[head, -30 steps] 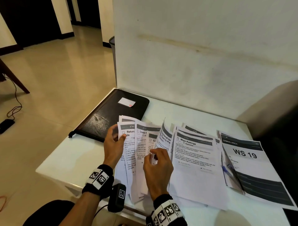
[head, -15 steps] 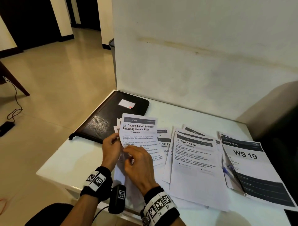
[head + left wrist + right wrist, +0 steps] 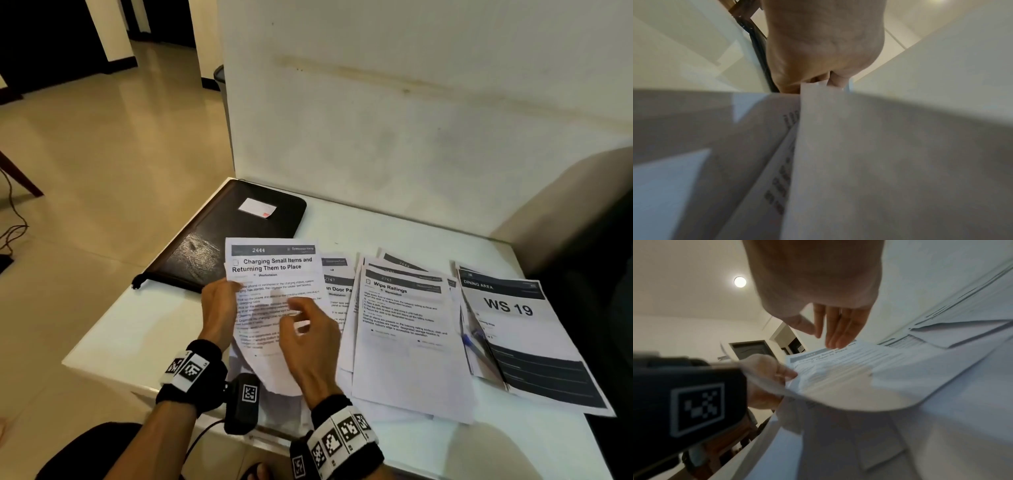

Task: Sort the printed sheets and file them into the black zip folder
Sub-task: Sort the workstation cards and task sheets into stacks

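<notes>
The "Charging Small Items" sheet (image 3: 274, 274) now tops the bundle our left hand (image 3: 219, 308) grips at its left edge, thumb over the front, fingers behind. 1 s ago that bundle was fanned out w/ several headers showing; half a sec ago this sheet had come to the front, and now it sits squarer on the rest. So we read it as the fan being collapsed into one stack: sorting of this group prob. near done, filing not started.

Our right hand (image 3: 305, 329) hovers just above the sheet's middle, fingers loosely extended and nearly straight, holding nothing; the right wrist view shows the fingertips (image 3: 836, 342) just off the paper.

Sheet's long axis runs away from us, header at the far end, text upright to us, lower end curling down toward the table edge. It's lifted at a tilt, not flat.

The black zip folder (image 3: 219, 240) lies shut at the table's far-left corner, just behind the bundle, a small white label (image 3: 257, 207) on its cover. To the right on the white table (image 3: 144, 329): a "Wipe Railings" pile (image 3: 404, 325), then a "WS 19" sheet (image 3: 513, 322) w/ a blue pen (image 3: 474, 342) at its left edge.
</notes>
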